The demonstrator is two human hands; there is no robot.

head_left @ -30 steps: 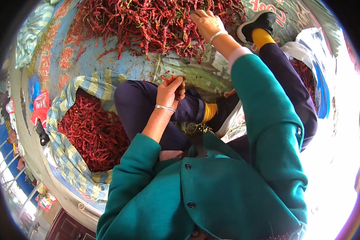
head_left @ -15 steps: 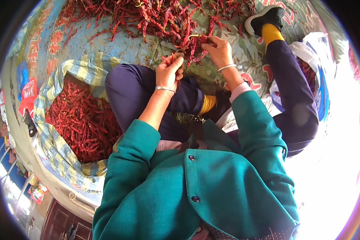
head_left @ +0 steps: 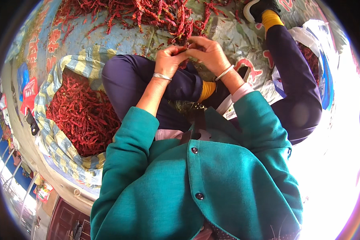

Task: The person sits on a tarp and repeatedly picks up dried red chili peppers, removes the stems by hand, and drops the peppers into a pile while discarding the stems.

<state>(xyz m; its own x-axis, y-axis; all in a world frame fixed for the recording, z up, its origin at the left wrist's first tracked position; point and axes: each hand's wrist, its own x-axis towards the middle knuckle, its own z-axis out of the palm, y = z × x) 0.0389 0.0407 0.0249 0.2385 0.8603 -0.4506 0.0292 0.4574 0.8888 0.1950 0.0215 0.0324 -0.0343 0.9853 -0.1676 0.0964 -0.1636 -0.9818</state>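
Tarp, chilli pile, striped sack

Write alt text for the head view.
Both hands, left hand and right hand, meet over the lap, pinching a dried red chili. The seated person wears a teal jacket; a chili pile lies ahead and a striped sack of chilies sits at the left.

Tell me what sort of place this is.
Probably an outdoor spot for sorting dried chillies. A heap of red chillies lies on a printed ground sheet, a striped sack holds more, and both hands work one between them.
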